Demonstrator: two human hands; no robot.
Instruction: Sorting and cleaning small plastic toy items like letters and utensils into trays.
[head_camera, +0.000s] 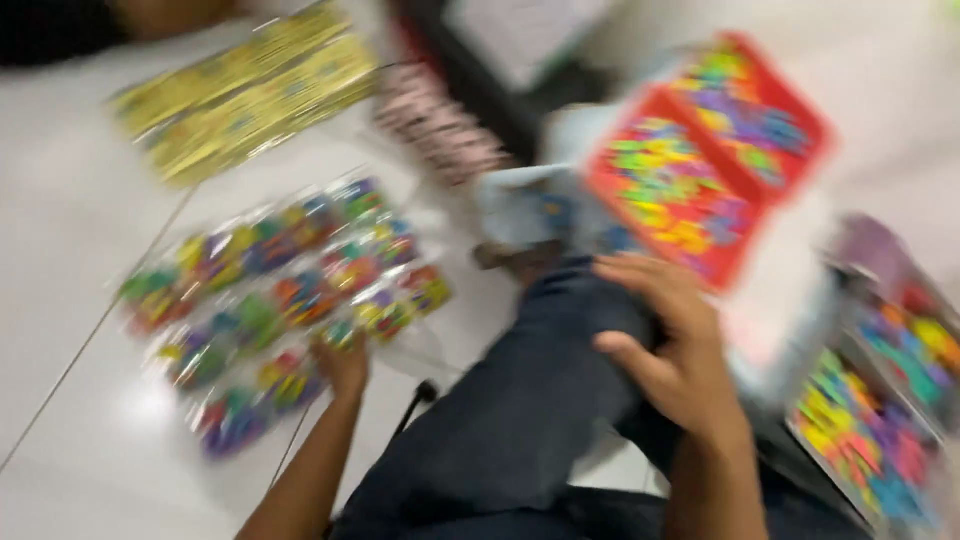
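Fingers (640, 275) of the right hand (670, 350) spreading open, holding nothing, resting against the dark trouser leg (520, 400) and reaching just below the lower edge of a red board (700, 160) covered in bright foam letters, tilted and blurred, not quite touching it as far as can be told. Left hand (345, 365) pressing down at the near edge of a clear packet of coloured pieces (285, 300) lying flat on the white floor (60, 260); fingers curling under, grip too blurred to tell. Lying further off on the floor, a yellow packet (245, 90) and, beside it, a pink patterned packet (435, 125). Sitting at the right edge, another tray of coloured letters (880, 410), well apart from the left hand and near the right forearm. Smearing everything, heavy motion blur
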